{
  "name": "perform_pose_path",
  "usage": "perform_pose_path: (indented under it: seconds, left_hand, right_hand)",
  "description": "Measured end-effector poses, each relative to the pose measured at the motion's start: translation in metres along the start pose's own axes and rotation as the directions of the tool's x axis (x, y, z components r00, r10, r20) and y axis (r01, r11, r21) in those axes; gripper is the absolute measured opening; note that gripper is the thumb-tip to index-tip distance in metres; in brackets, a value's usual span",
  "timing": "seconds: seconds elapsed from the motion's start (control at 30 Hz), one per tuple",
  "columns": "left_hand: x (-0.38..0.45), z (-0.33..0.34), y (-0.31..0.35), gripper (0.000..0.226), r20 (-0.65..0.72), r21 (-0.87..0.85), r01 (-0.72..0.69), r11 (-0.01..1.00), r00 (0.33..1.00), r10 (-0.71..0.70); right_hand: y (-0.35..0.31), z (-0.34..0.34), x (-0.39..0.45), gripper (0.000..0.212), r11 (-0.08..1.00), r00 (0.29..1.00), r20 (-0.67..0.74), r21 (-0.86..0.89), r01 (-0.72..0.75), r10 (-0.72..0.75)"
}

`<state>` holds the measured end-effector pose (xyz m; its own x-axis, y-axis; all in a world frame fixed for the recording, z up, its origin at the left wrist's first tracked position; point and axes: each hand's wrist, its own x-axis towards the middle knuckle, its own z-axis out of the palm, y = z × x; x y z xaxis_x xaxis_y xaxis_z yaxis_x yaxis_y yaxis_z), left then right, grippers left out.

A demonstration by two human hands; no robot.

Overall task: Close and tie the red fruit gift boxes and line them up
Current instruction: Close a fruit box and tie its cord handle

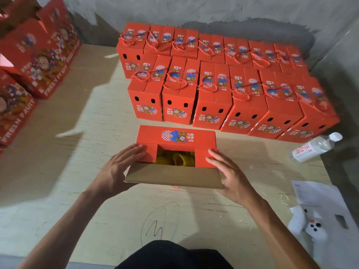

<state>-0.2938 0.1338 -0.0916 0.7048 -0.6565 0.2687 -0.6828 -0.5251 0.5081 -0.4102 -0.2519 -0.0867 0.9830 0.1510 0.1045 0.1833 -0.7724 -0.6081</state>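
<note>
A red fruit gift box [175,136] stands on the pale board floor [77,152] in front of me, its top partly open. Yellow fruit [178,159] shows through the gap. The far flap lies flat and two small red side flaps are folded in. The near flap [172,176] shows its brown inside and tilts toward me. My left hand [118,167] rests with straight fingers on the left side flap. My right hand [227,171] presses the right side flap the same way. A bit of red cord [176,187] peeks out under the near flap.
Two rows of closed, tied red boxes [213,84] stand behind it against the grey wall. More red boxes [29,65] are stacked at the left. A water bottle [314,147] lies at the right, with white paper [318,199] and a white soft toy [308,226] nearer me.
</note>
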Motion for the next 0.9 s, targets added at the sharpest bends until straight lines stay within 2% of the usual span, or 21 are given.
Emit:
perform_pose_path:
  seconds: [0.1, 0.2, 0.33, 0.4, 0.5, 0.6, 0.7, 0.77, 0.83, 0.9]
  left_hand:
    - [0.006, 0.006, 0.009, 0.062, -0.111, -0.044, 0.101, 0.994, 0.988, -0.105]
    - [0.022, 0.010, 0.012, 0.056, -0.220, -0.089, 0.220, 0.971, 0.947, -0.235]
    - [0.039, 0.014, 0.014, 0.068, -0.255, -0.078, 0.353, 0.932, 0.897, -0.361]
    - [0.043, 0.017, 0.018, 0.079, -0.261, -0.148, 0.435, 0.888, 0.849, -0.460]
    - [0.050, 0.024, 0.023, 0.104, -0.272, -0.203, 0.516, 0.832, 0.786, -0.555]
    - [0.056, 0.031, 0.029, 0.085, -0.309, -0.031, 0.526, 0.850, 0.803, -0.509]
    - [0.063, 0.044, 0.040, 0.076, -0.405, 0.048, 0.600, 0.798, 0.743, -0.534]
    - [0.070, 0.052, 0.045, 0.071, -0.430, 0.069, 0.646, 0.760, 0.707, -0.562]
    - [0.072, 0.057, 0.043, 0.060, -0.440, 0.097, 0.638, 0.764, 0.716, -0.542]
    - [0.074, 0.058, 0.039, 0.044, -0.443, 0.153, 0.585, 0.797, 0.761, -0.474]
  right_hand:
    - [-0.006, 0.001, 0.008, 0.053, 0.996, 0.988, -0.139, 0.067, -0.063, 0.072]
    - [-0.013, 0.003, 0.018, 0.039, 0.975, 0.941, -0.278, 0.168, -0.148, 0.191]
    - [-0.020, 0.005, 0.033, 0.050, 0.964, 0.878, -0.401, 0.069, -0.256, 0.262]
    - [-0.020, 0.006, 0.041, 0.049, 0.949, 0.873, -0.385, 0.025, -0.316, 0.300]
    - [-0.021, 0.012, 0.053, 0.053, 0.920, 0.849, -0.366, 0.058, -0.388, 0.381]
    - [-0.025, 0.025, 0.059, 0.046, 0.932, 0.837, -0.443, -0.012, -0.363, 0.320]
    - [-0.028, 0.039, 0.059, 0.034, 0.909, 0.808, -0.536, -0.163, -0.383, 0.244]
    - [-0.029, 0.045, 0.059, 0.031, 0.901, 0.779, -0.579, -0.165, -0.402, 0.242]
    - [-0.029, 0.049, 0.059, 0.028, 0.901, 0.764, -0.604, -0.166, -0.401, 0.228]
    - [-0.027, 0.050, 0.058, 0.027, 0.893, 0.767, -0.611, -0.211, -0.397, 0.196]
